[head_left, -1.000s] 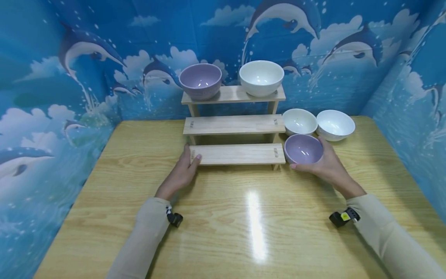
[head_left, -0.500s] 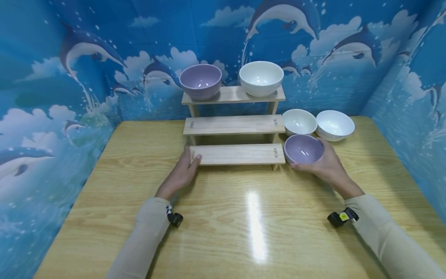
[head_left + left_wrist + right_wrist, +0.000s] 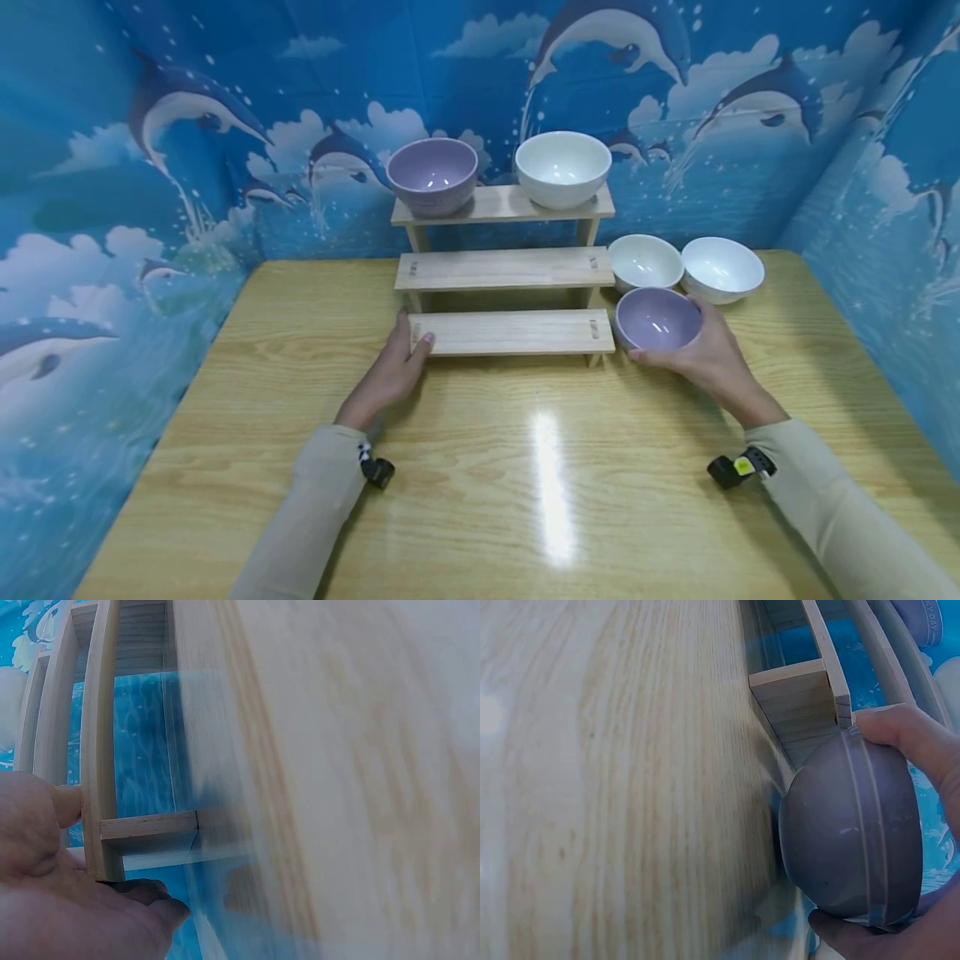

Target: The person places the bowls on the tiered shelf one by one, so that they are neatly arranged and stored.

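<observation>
Bowl (image 3: 657, 321), purple, held by the rim in right grip (image 3: 711, 354), thumb on near side, fingers on far side. Immediately left of this grip: right end of lowest shelf (image 3: 513, 332), contact with bowl not discernible. Just beyond the same grip: two white bowls (image 3: 645, 262), close enough, by judgement, to be knocked. Left grip (image 3: 388, 371): pinching the left end of the shelf, thumb on top; probably a sound brace against sliding. Bowl's contact with worktop (image 3: 465, 483): unclear. Advisable here: rim level, pressure light and even, height gained before any sideways travel, fingertips clear of neighbours, left grip firm throughout.
</observation>
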`<state>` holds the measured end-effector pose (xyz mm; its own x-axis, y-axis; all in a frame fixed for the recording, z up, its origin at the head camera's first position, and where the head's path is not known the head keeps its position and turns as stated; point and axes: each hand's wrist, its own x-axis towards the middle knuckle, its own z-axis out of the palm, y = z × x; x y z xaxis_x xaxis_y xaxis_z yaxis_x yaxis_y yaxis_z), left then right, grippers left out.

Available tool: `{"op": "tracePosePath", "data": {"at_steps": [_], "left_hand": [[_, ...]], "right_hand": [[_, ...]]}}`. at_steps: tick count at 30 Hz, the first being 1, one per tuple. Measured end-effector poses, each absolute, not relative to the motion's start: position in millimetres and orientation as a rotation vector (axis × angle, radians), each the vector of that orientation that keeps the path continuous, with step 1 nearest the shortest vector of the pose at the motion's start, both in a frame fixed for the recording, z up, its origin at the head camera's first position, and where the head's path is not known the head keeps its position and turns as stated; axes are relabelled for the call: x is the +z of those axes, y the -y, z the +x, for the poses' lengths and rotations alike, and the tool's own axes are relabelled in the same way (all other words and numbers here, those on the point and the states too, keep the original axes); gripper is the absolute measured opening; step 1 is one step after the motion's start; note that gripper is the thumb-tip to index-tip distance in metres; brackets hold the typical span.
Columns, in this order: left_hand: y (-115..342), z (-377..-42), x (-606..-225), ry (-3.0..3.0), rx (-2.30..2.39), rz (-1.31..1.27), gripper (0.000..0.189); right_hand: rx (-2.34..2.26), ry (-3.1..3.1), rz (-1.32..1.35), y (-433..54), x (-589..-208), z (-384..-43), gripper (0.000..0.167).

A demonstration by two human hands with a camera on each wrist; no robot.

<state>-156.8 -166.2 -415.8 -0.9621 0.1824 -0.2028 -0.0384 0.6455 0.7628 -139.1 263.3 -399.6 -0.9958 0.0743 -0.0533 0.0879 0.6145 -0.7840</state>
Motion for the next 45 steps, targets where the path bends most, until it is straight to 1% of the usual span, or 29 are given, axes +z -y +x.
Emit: {"op": "tracePosePath", "data": {"at_steps": [18,25,45], "left_hand": [[165,-157,-415,-2.595,1.216,0.115,0.079],[166,-157,-415,-2.598,1.214,0.127,0.079],[168,-158,-417,-2.603,1.222,0.144,0.079]], "right_hand": [[-1.420,-2.831,0.101,-266,-389,-134,0.121],[-1.399,-2.843,0.147,-266,-381,-129,0.129],[-1.326,-2.931,0.107,-259,-355,-118,0.132]]}}
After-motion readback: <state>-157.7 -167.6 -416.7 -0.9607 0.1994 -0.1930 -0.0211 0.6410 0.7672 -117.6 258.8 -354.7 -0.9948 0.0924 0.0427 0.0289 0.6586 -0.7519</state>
